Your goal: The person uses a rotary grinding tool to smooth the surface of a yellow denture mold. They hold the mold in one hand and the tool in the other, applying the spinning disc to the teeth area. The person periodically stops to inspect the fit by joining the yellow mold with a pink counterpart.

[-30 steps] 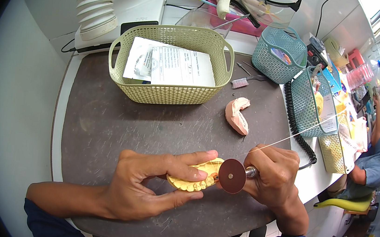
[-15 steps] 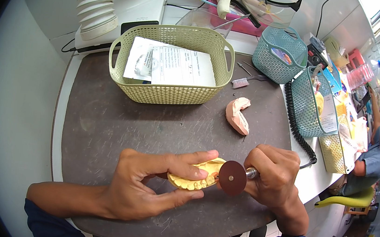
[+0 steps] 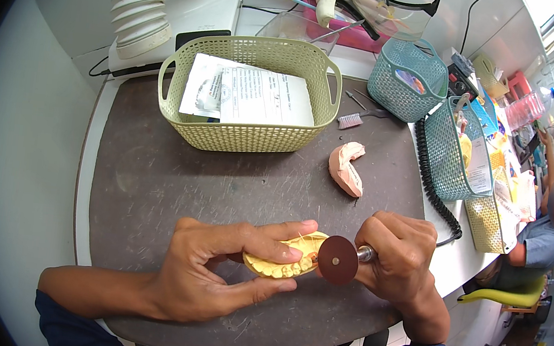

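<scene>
My left hand (image 3: 212,261) grips a yellow dental cast (image 3: 273,267), a horseshoe of moulded teeth, between thumb and fingers above the dark table. My right hand (image 3: 398,258) is wrapped round a rotary handpiece (image 3: 366,253), of which only the metal nose shows. On its tip sits a dark brown cutting disc (image 3: 337,260). The disc's left edge lies against or just in front of the cast's right end; I cannot tell which. Fine specks or threads show above the cast. A pink dental cast piece (image 3: 346,168) rests on the table beyond my hands.
A green basket (image 3: 247,139) with papers (image 3: 268,98) stands at the far middle. A small brush (image 3: 351,121) lies beside it. Blue baskets (image 3: 407,78) and a coiled black cord (image 3: 432,177) line the right. A white hose (image 3: 139,3) rises at back left. A person (image 3: 543,237) sits far right.
Both hands, the cast and the disc stay almost in place. Thin pale streaks have appeared above the cast. The person at far right has shifted slightly, with an arm raised higher.
</scene>
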The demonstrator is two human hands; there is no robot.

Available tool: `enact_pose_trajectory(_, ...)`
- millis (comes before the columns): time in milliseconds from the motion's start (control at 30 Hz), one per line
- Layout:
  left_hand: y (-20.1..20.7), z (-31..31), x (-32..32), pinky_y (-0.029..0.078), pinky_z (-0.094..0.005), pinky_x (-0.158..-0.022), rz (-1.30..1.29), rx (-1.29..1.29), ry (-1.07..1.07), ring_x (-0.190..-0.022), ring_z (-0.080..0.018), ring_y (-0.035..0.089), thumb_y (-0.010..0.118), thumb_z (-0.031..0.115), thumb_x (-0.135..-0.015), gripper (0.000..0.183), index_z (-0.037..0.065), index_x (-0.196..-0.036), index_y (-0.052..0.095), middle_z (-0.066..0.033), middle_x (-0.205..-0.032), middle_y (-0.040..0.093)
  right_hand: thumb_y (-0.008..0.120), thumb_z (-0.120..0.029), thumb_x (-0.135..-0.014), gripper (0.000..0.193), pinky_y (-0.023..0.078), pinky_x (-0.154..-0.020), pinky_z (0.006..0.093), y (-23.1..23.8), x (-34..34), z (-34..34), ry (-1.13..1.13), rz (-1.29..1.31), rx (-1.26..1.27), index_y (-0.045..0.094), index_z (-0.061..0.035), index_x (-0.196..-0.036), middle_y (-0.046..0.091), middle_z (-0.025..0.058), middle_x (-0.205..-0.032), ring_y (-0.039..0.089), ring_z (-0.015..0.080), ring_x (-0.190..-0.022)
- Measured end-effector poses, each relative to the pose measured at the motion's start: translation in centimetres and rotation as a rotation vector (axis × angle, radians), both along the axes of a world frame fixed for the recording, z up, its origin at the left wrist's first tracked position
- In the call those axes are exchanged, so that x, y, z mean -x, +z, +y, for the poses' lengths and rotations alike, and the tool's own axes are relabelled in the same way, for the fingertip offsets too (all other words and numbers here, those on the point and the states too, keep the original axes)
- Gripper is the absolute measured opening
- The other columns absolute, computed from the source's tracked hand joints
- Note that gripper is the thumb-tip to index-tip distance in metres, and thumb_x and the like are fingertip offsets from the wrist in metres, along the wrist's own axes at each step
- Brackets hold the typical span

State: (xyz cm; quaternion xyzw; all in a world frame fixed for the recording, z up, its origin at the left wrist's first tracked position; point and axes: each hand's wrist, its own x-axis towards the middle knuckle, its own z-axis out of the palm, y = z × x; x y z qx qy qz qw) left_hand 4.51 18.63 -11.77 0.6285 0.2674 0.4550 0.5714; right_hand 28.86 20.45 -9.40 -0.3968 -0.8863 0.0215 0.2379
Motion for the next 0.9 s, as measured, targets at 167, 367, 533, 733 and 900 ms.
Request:
enact_pose_trajectory(167, 0.0, 0.0, 0.1, 0.053, -0.0371, -0.096, 0.034, -0.039, 0.006, -0.114, -0.0339, 0.061, 0.078, -0.002, -0.077, 0.025, 0.000, -0.098, 0.066, -0.0292, -0.116, 0.063, 0.083, -0.043, -0.063, 0.049, 0.040, -0.042, 0.0301, -0.1, 0.0, 0.0, 0.005, -0.003, -0.004, 0.047, -0.0104, -0.063, 0.047, 0.0007, -0.055, 0.053, 0.0165, -0.046)
enact_pose_trajectory(367, 0.4, 0.2, 0.2, 0.052, -0.0368, -0.096, 0.096, -0.096, -0.011, -0.113, -0.0335, 0.062, 0.077, -0.004, -0.076, 0.025, -0.001, -0.098, 0.066, -0.0294, -0.120, 0.061, 0.084, -0.042, -0.062, 0.048, 0.041, -0.042, 0.0306, 0.1, 0.0, -0.1, 0.015, -0.024, 0.008, 0.047, -0.0105, -0.064, 0.047, 0.0007, -0.056, 0.054, 0.0168, -0.046)
enact_pose_trajectory(533, -0.1, 0.2, 0.0, 0.049, -0.0375, -0.101, -0.033, 0.134, -0.041, -0.119, -0.0322, 0.059, 0.066, -0.001, -0.087, 0.033, 0.000, -0.117, 0.051, -0.0259, -0.128, 0.058, 0.084, -0.030, -0.068, 0.040, 0.041, -0.043, 0.0320, 0.5, -0.6, 0.0, -0.073, 0.112, 0.048, 0.051, -0.0086, -0.066, 0.052, 0.0023, -0.056, 0.055, 0.0186, -0.047)
enact_pose_trajectory(733, -1.1, 0.7, -0.3, 0.046, -0.0425, -0.105, -0.246, 0.426, -0.025, -0.126, -0.0300, 0.052, 0.053, 0.013, -0.099, 0.046, 0.008, -0.134, 0.024, -0.0227, -0.132, 0.050, 0.066, -0.007, -0.081, 0.022, 0.045, -0.057, 0.0386, 1.2, -0.7, 1.3, -0.397, 0.206, 0.200, 0.052, -0.0006, -0.095, 0.057, 0.0119, -0.065, 0.061, 0.0296, -0.059)
enact_pose_trajectory(900, -1.9, 1.0, -0.3, 0.045, -0.0415, -0.106, -0.243, 0.428, -0.034, -0.123, -0.0284, 0.054, 0.053, 0.013, -0.099, 0.044, 0.008, -0.133, 0.025, -0.0224, -0.135, 0.049, 0.051, 0.003, -0.082, 0.036, 0.045, -0.080, 0.0452, 0.0, -1.9, 3.7, -0.373, 0.187, 0.173, 0.046, 0.0050, -0.118, 0.056, 0.0226, -0.097, 0.058, 0.0395, -0.087)
